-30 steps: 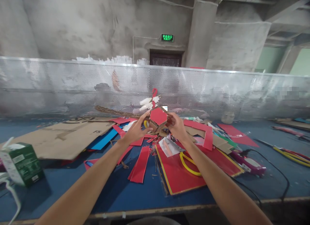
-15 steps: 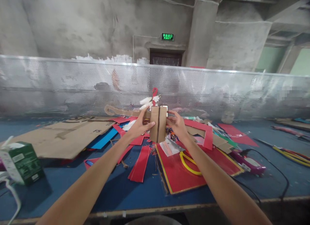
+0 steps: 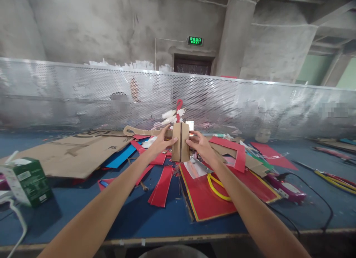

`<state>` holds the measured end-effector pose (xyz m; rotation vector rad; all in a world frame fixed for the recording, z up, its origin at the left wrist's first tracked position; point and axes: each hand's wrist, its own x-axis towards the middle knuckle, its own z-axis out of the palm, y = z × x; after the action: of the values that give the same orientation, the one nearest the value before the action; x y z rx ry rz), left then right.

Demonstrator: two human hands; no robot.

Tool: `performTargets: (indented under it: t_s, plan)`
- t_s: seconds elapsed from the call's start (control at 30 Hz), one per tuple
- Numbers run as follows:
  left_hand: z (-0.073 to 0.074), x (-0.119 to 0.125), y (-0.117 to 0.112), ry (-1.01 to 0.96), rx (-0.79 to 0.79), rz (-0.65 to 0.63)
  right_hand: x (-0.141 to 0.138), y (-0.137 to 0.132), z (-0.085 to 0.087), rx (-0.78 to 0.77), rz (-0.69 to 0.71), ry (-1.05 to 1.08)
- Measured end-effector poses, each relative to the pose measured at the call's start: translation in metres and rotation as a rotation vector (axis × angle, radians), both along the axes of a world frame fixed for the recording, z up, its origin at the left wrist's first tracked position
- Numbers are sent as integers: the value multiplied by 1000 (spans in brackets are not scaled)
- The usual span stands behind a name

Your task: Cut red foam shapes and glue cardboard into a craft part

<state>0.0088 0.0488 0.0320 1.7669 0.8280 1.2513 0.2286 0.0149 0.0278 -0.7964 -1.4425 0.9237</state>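
A small brown cardboard piece [image 3: 176, 145], with a dark slit running down its middle, stands upright between my hands. Its left edge is gripped by my left hand [image 3: 162, 144], thumb on the front and fingers behind. On the other edge, my right hand [image 3: 200, 145] presses its thumb near the corner, its other fingers partly hidden behind. Just past the cardboard rise a red hooked shape [image 3: 179, 106] and white feather-like pieces [image 3: 168, 119]. A lit phone screen [image 3: 190, 126] shows beside its upper right edge. A long looped cardboard strip [image 3: 141, 130] lies to the left.
Large cardboard sheets [image 3: 89, 154] and a green box [image 3: 29, 182] occupy the left side. Yellow-handled scissors [image 3: 215, 187] rest on a red sheet [image 3: 205, 206]. A purple device [image 3: 287, 187] with a black cable and long yellow-handled pliers [image 3: 330, 178] lie right. A perforated metal screen [image 3: 222, 102] stands behind.
The cardboard piece has turned slightly, its dark slit nearer the middle. My right hand has shifted left, and its thumb now shows on the cardboard's edge. The view has moved a little.
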Motion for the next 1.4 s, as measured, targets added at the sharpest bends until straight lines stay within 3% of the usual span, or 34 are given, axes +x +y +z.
performTargets:
  t_s: [0.27, 0.9, 1.17, 1.4]
  plan:
    - [-6, 1, 6, -13, -9, -2, -1, 0, 0, -13, -12, 10]
    - [-1, 2, -2, 54, -8, -9, -1, -3, 0, -26, -31, -8]
    - [6, 5, -9, 87, 84, -15, -4, -4, 2, -86, -3, 93]
    - [3, 7, -3, 104, 146, -29, -4, -3, 0, -80, 26, 127]
